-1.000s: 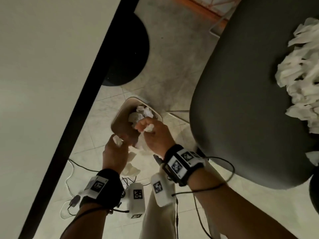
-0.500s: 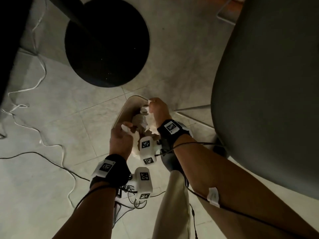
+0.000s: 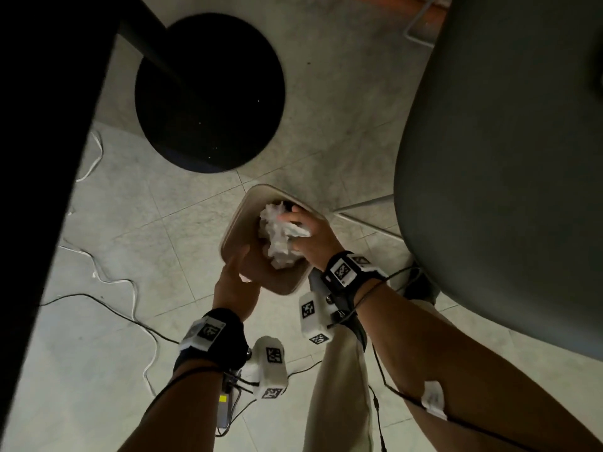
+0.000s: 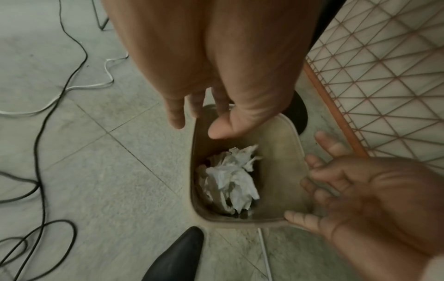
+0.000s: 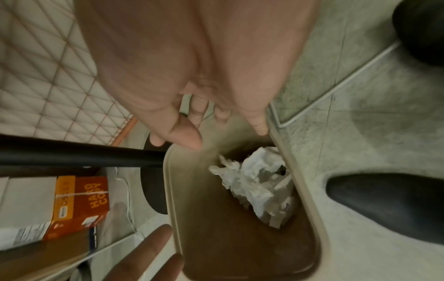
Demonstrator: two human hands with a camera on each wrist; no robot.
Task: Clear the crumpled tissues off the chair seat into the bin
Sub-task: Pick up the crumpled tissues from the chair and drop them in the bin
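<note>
A tan, rounded-rectangular bin [image 4: 278,171] stands open on the tiled floor beside the dark chair seat [image 3: 502,158], holding a loose heap of white crumpled tissues [image 4: 230,180] at its bottom.

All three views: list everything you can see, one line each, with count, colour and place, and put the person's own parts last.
bin: one, beige, on the floor below both hands.
tissues: a crumpled heap, white, inside the bin.
chair: one, dark grey, right of the bin.
round base: one, black, beyond the bin.
cables: several, black and white, on the floor left of the bin.
box: one, orange, left of the bin.
shoe: one, black, beside the bin.
left hand: open, at the bin's near rim.
right hand: open, over the bin.
</note>
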